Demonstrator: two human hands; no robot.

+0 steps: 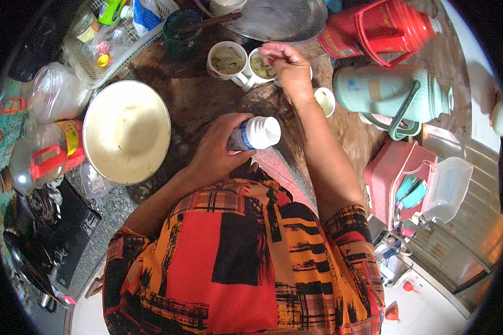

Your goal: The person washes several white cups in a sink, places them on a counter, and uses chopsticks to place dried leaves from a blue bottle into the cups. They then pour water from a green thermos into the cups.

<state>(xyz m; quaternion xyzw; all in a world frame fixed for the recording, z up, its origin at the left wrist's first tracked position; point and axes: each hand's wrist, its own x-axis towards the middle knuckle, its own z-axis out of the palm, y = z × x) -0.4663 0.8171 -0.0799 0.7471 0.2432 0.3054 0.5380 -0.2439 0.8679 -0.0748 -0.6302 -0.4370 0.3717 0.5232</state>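
My left hand is closed around a white plastic bottle with a blue label and a threaded neck, tilted to the right. Past it, my right hand hovers over a white mug that holds liquid with dark bits, perhaps leaves. Its fingers are loosely curled; whether they pinch something small cannot be told. Touching that mug on the left is a second white mug with similar contents. A third white vessel is mostly hidden behind my right wrist. Near my right forearm lies a small white cup or lid.
A cream enamel basin stands at the left, near a plastic basket of containers. A metal tray is at the far side. Red and pale green vacuum flasks lie or stand at the right, above a pink box.
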